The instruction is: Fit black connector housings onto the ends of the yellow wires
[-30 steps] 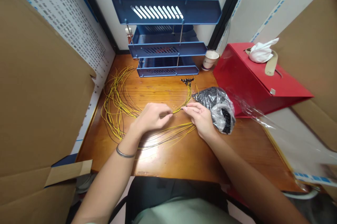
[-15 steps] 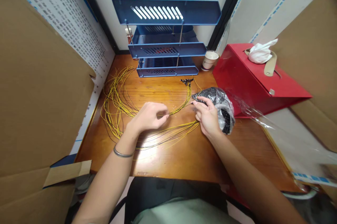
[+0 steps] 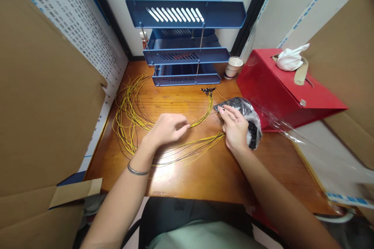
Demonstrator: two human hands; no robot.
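My left hand [image 3: 171,128] is closed over a bundle of thin yellow and black wires [image 3: 204,116], thumb and fingers pinched around it low over the table. Beyond it the bundle curves up to a cluster of small black connectors [image 3: 208,91]. To the right, my right hand [image 3: 236,127] pinches a thin dark wire near its end, where a small dark piece shows at the fingertips. The looped wires [image 3: 125,120] spread left across the table, and more strands run below both hands. Just behind my right hand lies a clear plastic bag [image 3: 244,105] of small black parts.
A blue tiered file tray [image 3: 187,56] stands at the back, with a paper cup [image 3: 233,67] beside it. A red box [image 3: 271,89] with a tissue on top sits at the right. Cardboard [image 3: 43,97] walls the left side of the wooden table [image 3: 187,184].
My right hand has shifted slightly right and its fingertips have drawn together, with a small dark piece now showing there. My left hand stays nearly in place on the wires.
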